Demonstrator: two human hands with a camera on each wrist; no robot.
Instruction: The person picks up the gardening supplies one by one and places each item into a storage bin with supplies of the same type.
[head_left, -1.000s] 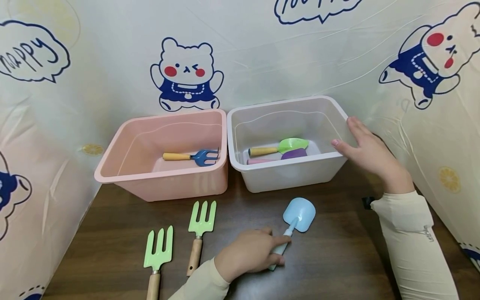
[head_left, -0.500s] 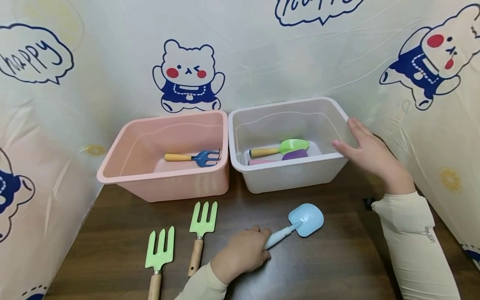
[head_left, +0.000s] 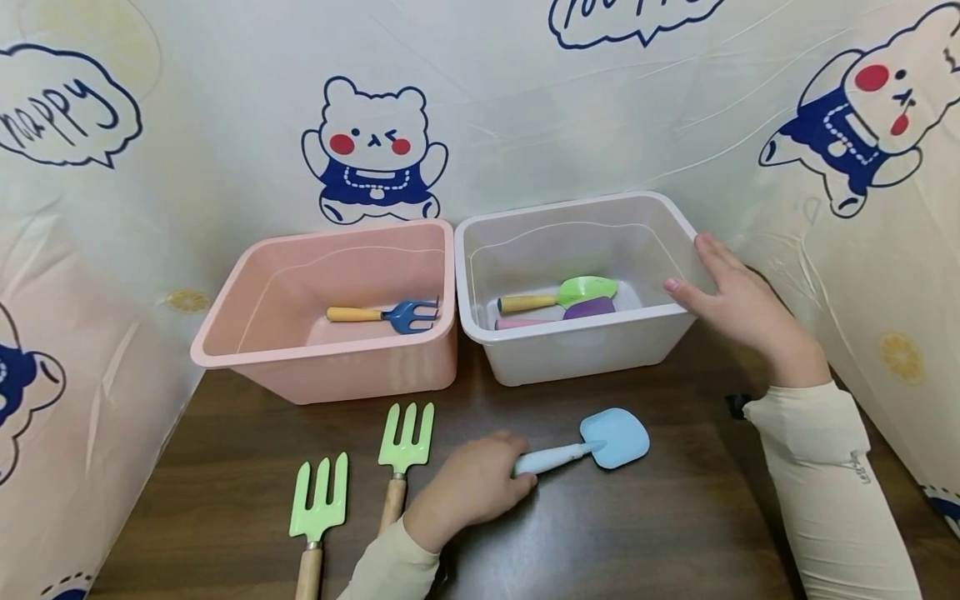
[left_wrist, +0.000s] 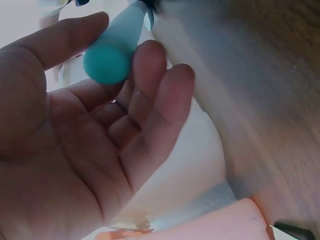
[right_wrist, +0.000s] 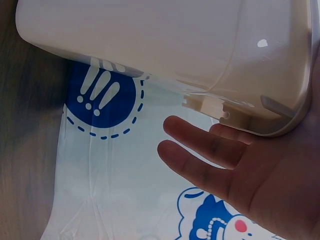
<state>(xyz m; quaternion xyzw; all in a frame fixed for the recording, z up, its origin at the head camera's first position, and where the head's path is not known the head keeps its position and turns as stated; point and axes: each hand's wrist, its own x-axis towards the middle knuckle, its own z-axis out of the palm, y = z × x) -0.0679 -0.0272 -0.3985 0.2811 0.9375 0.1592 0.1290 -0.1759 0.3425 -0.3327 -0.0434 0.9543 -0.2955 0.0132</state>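
One blue shovel (head_left: 592, 448) is sitting in the left hand (head_left: 476, 482), in front of the white box (head_left: 577, 348); I am seeing the thumb and fingers pinching its handle near the end. Its broad blade is pointing right, over the bench (head_left: 660, 533); whether it is touching down, I cannot tell. The shovel is showing mostly pale blue, with a rounded, squarish blade and, in the left wrist view, a teal end cap (left_wrist: 107, 65). I am also watching the right hand (head_left: 738, 312) resting on the white box's rim, its fingers lying nearly straight, slightly apart. The box's front wall is standing between the blue shovel and a green trowel (head_left: 585, 289) and purple shovel (head_left: 588, 307) inside. Beside it a pink box (head_left: 337, 373) is holding a blue fork (head_left: 408, 317). One green fork (head_left: 405, 442) is lying beyond the left sleeve (head_left: 397, 567), which is hiding its handle's end; another green fork (head_left: 318, 504) is lying farther left.
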